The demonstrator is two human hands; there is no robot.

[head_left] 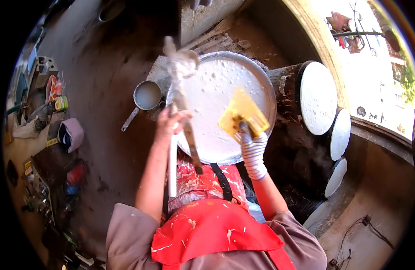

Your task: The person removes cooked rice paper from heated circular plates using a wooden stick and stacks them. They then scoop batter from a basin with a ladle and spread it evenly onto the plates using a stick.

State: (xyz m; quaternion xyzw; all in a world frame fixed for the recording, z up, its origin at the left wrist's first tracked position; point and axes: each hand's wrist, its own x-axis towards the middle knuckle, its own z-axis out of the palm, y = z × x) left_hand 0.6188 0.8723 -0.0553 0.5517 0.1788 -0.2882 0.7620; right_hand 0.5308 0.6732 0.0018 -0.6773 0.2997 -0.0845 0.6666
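Curls the bare left hand (pixel 175 120) around a long, coated stick (pixel 178 85) at 8 o'clock on the round basin (pixel 207 105), with fingers bent over it. Has a white pipe (pixel 172 166) running down from beneath that hand toward 6 o'clock; cannot tell whether it is gripped too. Pinches a yellow scraper (pixel 240 110) in the right hand (pixel 253 153), gloved in striped, stained fabric, with fingers pressed against the blade's lower part. Holds it tilted, corner up, over the basin's 4 o'clock side.

Looks down on thick, lumpy white liquid (pixel 212 130) filling the basin, in front of a spattered red apron (pixel 216 229). Shows a rounded, white-smeared thing (pixel 187 63) beside the stick at the basin's 11 o'clock, too blurred to identify. Includes a saucepan (pixel 147 95) of pale liquid just beside the basin at 9 o'clock, handle pointing to 7 o'clock.

Takes in dark drums (pixel 286 85) with white round tops in a row from 2 to 4 o'clock, the nearest close to the basin. Reveals a bright opening (pixel 369 67) beyond at 2 o'clock, and a pink-rimmed container (pixel 72 135) among cluttered items well apart at 9 o'clock. Rests cables (pixel 356 229) on the floor at 4 o'clock.
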